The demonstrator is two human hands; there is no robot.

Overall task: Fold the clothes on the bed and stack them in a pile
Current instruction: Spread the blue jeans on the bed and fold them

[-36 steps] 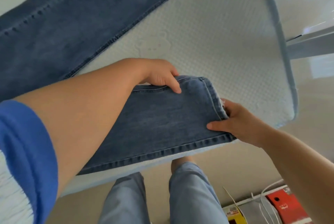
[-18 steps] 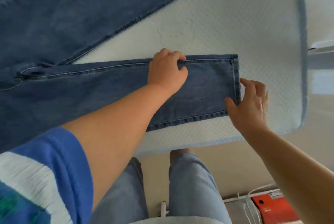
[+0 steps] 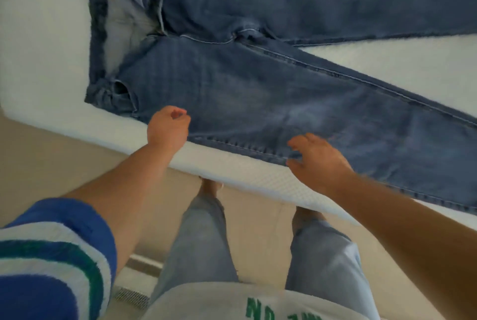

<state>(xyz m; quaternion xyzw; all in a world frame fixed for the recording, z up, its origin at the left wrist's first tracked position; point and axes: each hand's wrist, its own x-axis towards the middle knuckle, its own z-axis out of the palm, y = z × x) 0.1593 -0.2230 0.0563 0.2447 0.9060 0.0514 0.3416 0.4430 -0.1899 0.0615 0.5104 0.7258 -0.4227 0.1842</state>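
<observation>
A pair of dark blue jeans (image 3: 258,82) lies spread on the white mattress (image 3: 44,61), waistband to the left and both legs running off to the right. My left hand (image 3: 167,127) hovers at the near side seam by the hip, fingers loosely curled, with nothing in it. My right hand (image 3: 316,158) is over the same seam at the thigh; its fingers are spread and its thumb is at the cloth's edge, without gripping it.
The mattress edge (image 3: 232,169) runs diagonally in front of me, and the near jeans leg lies close along it. My legs in pale trousers (image 3: 201,237) stand on the beige floor (image 3: 51,159) right against the bed.
Both hands let go of the hem end of the near leg and moved left along it to the hip and thigh. The view swung left to the waistband.
</observation>
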